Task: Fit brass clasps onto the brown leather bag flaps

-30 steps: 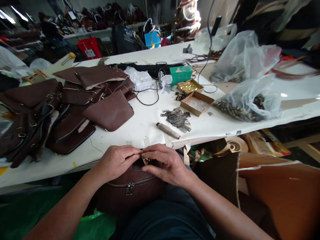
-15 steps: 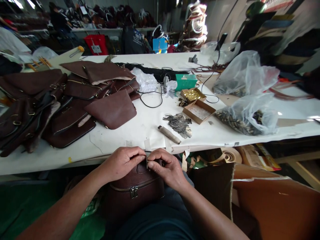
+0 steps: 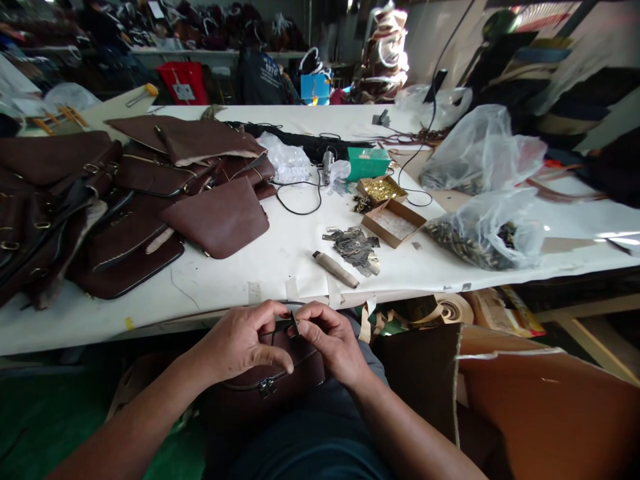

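White cluttered table [image 3: 225, 283], dim workshop.

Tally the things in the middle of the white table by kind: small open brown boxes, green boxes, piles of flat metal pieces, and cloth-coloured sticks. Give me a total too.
Small open brown boxes: 2
Green box: 1
Pile of flat metal pieces: 1
Cloth-coloured stick: 1
Total: 5
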`<state>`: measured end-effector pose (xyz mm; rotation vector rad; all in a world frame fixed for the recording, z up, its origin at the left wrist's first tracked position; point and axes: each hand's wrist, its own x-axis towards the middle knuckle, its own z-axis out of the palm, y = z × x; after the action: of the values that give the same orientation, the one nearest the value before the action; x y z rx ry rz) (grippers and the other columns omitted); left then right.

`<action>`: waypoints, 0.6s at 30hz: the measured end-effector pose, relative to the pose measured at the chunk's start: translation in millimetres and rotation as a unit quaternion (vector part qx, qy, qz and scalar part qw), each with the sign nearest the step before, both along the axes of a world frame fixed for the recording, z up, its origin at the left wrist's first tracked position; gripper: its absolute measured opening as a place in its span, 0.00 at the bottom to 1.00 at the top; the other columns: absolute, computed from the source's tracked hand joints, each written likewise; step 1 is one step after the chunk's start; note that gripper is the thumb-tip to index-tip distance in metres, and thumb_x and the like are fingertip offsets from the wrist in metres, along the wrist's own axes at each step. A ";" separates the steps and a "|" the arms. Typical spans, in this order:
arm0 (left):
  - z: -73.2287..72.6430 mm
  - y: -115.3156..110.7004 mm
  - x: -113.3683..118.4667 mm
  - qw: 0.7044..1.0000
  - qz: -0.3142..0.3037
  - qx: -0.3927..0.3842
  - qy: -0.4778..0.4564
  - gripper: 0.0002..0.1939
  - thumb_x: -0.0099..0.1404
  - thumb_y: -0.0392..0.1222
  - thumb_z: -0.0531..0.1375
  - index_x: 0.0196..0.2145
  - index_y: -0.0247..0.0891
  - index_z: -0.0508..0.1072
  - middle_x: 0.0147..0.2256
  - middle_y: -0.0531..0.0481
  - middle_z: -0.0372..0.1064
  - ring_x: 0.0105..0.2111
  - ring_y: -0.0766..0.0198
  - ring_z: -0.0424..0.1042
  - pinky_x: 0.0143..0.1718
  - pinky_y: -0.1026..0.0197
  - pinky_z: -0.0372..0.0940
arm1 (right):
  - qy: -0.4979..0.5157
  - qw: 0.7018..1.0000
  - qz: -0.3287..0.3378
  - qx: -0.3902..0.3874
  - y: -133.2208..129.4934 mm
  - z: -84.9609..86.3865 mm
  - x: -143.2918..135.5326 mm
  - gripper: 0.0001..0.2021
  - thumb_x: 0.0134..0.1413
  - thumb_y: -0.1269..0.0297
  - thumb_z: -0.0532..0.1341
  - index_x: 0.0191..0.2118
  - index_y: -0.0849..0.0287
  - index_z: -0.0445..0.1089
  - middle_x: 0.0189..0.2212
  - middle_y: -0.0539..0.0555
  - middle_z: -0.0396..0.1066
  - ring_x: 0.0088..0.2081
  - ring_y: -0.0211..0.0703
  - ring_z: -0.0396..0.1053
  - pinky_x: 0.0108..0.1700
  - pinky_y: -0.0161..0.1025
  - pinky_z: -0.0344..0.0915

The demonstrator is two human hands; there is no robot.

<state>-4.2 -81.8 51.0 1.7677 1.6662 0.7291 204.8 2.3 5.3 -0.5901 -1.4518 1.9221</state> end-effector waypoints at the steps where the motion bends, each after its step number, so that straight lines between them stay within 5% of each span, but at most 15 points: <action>1: 0.4 -0.8 0.7 1.000 0.001 0.007 0.021 0.29 0.63 0.68 0.69 0.48 0.42 0.76 0.25 0.60 0.69 0.23 0.66 0.69 0.27 0.65 0.60 | 0.001 1.000 0.002 0.001 -0.7 -0.1 -0.1 0.14 0.63 0.51 0.71 0.38 0.57 0.77 0.34 0.51 0.76 0.37 0.42 0.71 0.44 0.40 0.69; 5: 3.6 -2.4 5.7 0.997 0.001 0.023 0.071 0.18 0.72 0.59 0.64 0.46 0.43 0.74 0.24 0.60 0.71 0.23 0.66 0.71 0.28 0.64 0.59 | -0.013 0.999 -0.031 0.037 -3.5 -0.5 -0.8 0.13 0.65 0.52 0.70 0.38 0.57 0.76 0.34 0.51 0.75 0.36 0.41 0.70 0.42 0.39 0.68; 12: 1.4 -3.5 10.1 0.995 0.008 0.050 0.083 0.16 0.75 0.55 0.63 0.52 0.43 0.75 0.28 0.57 0.77 0.28 0.63 0.78 0.32 0.63 0.65 | -0.018 0.985 -0.085 0.150 -4.1 7.9 -0.4 0.10 0.67 0.57 0.68 0.36 0.56 0.77 0.33 0.52 0.75 0.37 0.43 0.72 0.44 0.41 0.69; 18: 0.5 -2.6 10.9 0.992 0.008 0.085 0.089 0.14 0.74 0.53 0.64 0.48 0.42 0.77 0.31 0.55 0.81 0.29 0.63 0.80 0.33 0.64 0.67 | -0.008 0.981 -0.101 0.164 -5.3 7.2 -0.1 0.08 0.67 0.59 0.68 0.36 0.56 0.76 0.34 0.51 0.75 0.36 0.42 0.72 0.43 0.41 0.69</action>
<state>6.6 -84.4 51.6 1.9921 1.7812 0.7590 204.7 -3.0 12.4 -0.5739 -1.6093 1.4851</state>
